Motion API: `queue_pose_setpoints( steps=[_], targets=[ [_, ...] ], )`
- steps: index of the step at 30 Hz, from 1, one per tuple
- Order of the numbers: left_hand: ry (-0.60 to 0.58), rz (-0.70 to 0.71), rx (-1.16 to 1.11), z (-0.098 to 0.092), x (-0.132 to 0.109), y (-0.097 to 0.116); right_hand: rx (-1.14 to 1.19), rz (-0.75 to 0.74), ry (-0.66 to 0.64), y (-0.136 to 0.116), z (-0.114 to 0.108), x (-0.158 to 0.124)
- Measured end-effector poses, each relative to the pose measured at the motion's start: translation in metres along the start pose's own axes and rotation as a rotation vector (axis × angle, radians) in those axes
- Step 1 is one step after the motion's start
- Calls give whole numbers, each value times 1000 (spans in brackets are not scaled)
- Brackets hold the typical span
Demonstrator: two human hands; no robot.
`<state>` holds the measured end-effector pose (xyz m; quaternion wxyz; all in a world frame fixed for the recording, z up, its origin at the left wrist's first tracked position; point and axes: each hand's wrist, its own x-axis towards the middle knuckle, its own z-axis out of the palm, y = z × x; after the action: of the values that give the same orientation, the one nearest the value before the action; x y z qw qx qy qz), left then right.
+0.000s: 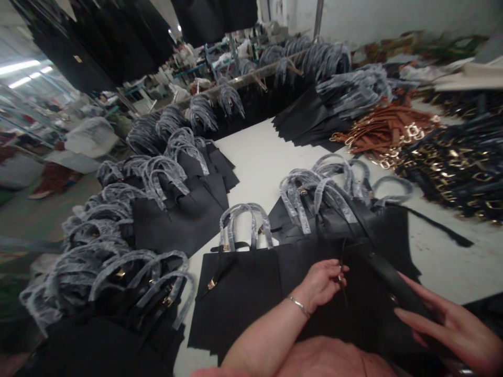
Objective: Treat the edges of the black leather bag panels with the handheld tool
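Note:
My left hand [324,283], with a bracelet at the wrist, is closed in a pinch on a thin dark strip [344,251] above black leather panels. On the right, the fingers and thumb of my right hand [444,319] grip a black leather strap [387,275]; its lower end is lost in dark blur. Beneath my hands lies a black bag panel [239,298] with plastic-wrapped handles [245,212] and a small gold buckle [212,283]. Just beyond are more black panels with wrapped handles [314,193].
Stacks of black panels with wrapped handles [157,175] line the table's [251,157] left side. Brown straps [387,125] and a heap of black straps with gold hardware [456,162] lie at right. Black pieces [118,42] hang overhead.

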<state>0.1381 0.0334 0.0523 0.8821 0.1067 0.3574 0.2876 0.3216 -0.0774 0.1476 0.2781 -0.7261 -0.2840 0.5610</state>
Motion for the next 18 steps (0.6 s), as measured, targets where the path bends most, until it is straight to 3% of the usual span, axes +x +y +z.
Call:
queue_pose_setpoints(
  steps=[7, 11, 15, 18],
  targets=[
    [113, 303, 218, -1, -1, -14, -83, 52, -97, -11, 3, -32],
    [102, 371, 312, -1, -1, -14, -93, 39, -113, -14, 10, -30],
    [60, 410, 412, -1, 0, -13, -39, -43, -50, -9, 6, -20],
    [64, 429, 433, 0, 0, -13, -28, -45, -105, -2, 1, -19]
  ],
)
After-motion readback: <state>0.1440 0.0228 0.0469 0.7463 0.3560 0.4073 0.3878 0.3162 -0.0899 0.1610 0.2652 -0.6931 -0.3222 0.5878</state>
